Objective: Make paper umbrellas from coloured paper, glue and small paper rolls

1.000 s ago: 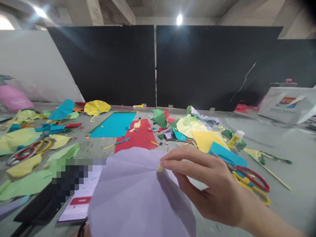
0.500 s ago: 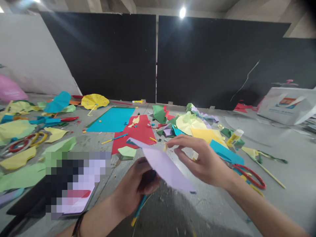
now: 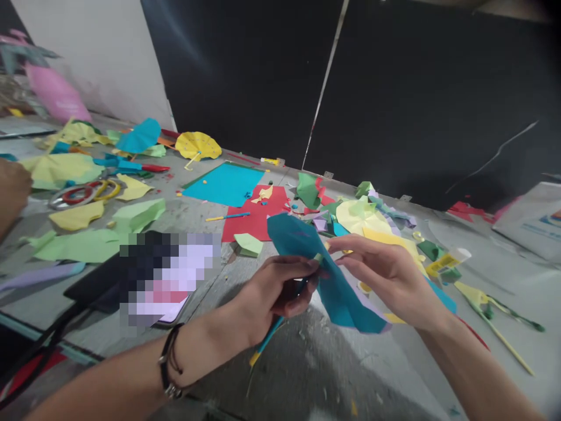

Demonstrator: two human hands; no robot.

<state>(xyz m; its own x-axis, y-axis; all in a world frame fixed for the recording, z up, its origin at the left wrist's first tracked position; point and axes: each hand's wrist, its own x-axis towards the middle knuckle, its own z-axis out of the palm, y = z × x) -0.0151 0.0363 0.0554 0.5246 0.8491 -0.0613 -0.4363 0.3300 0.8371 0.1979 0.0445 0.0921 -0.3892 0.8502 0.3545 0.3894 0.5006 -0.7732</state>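
Near the middle, my left hand (image 3: 284,292) is closed around a thin blue stick (image 3: 270,334) with a yellow end, its thumb and index finger pinched where the stick meets a folded paper piece. That paper piece (image 3: 339,286) shows its dark blue side, with lilac along the lower right edge. My right hand (image 3: 385,272) is at the paper's right side, index finger and thumb close together near its upper edge; whatever is between those fingertips is too small to make out. A red sheet (image 3: 241,219) and a pale green scrap (image 3: 248,244) lie just beyond.
On the left are scissors (image 3: 85,193), green paper scraps (image 3: 83,244), a phone (image 3: 175,310) and another person's hand (image 3: 13,193) at the edge. A glue stick (image 3: 447,263) lies right. Behind stand a blue sheet (image 3: 225,184), a yellow paper fan (image 3: 198,145) and black panels.
The view has tilted and turned left. The paper in my left hand has turned from its lilac face to its blue one. Another person's hand has come into view at the left.
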